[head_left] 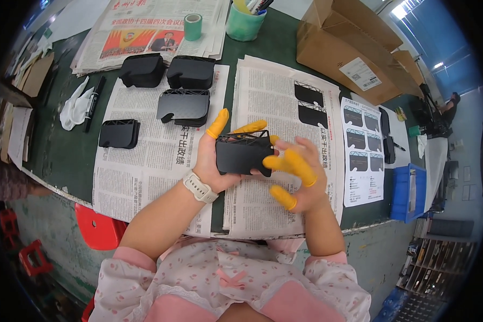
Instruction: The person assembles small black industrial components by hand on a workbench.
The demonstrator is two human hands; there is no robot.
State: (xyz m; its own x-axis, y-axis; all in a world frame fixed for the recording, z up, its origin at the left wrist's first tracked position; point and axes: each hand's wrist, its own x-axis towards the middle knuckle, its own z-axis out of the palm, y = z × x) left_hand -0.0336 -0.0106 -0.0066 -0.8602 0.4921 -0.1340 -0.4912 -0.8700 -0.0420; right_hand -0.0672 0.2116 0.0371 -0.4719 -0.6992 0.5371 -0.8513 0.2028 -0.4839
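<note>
My left hand (209, 167), with yellow finger cots and a pale watch strap at the wrist, holds black flat plates (244, 154) with a lattice top edge; it may be a small stack. My right hand (312, 188), also in yellow finger cots, is at their right edge, fingers apart and partly blurred. One yellow fingertip overlaps the edge, and I cannot tell if it touches. Several stacks of like black plates (185, 109) lie on the left newspaper (145, 188). Two plates (312, 115) lie one above the other on the right newspaper (268, 80).
A cardboard box (349, 51) stands at the back right, beside a printed picture sheet (362, 188) and a blue bin (407, 196). Behind are green tape (192, 28) and a pen cup (244, 27). White cloth (78, 107) and a black marker (94, 104) lie left.
</note>
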